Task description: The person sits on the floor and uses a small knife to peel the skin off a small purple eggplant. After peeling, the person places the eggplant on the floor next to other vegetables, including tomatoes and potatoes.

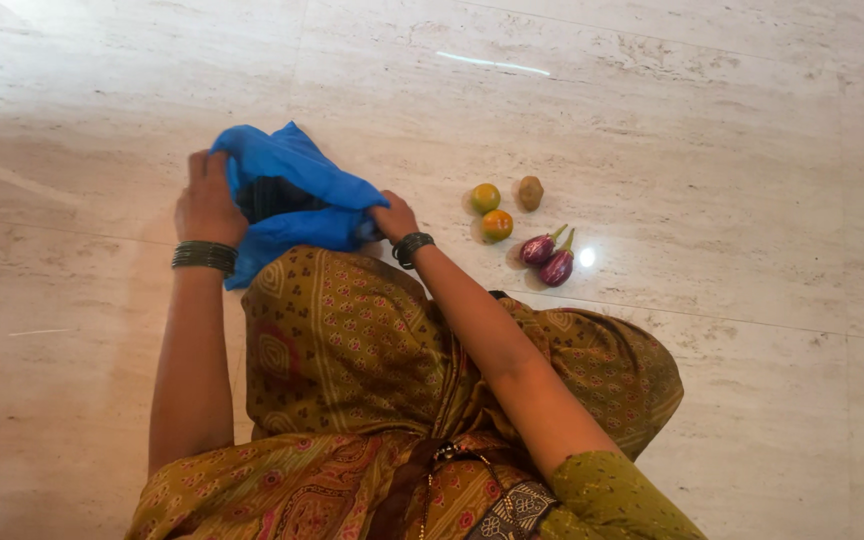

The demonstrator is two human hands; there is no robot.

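A blue cloth bag (292, 180) rests on the floor in front of my knees, its mouth held apart. My left hand (207, 200) grips the bag's left edge. On the right edge of the bag my right hand (392, 218) is closed. Something dark shows inside the opening (270, 196). To the right of the bag lie two orange-green tomatoes (492, 212), a small brown round fruit (531, 192) and two small purple eggplants (550, 258), all apart from my hands.
I sit on a pale polished stone floor (702, 120) with tile seams. My patterned olive-brown garment (352, 340) covers my legs below the bag. Dark bangles (205, 256) ring both wrists.
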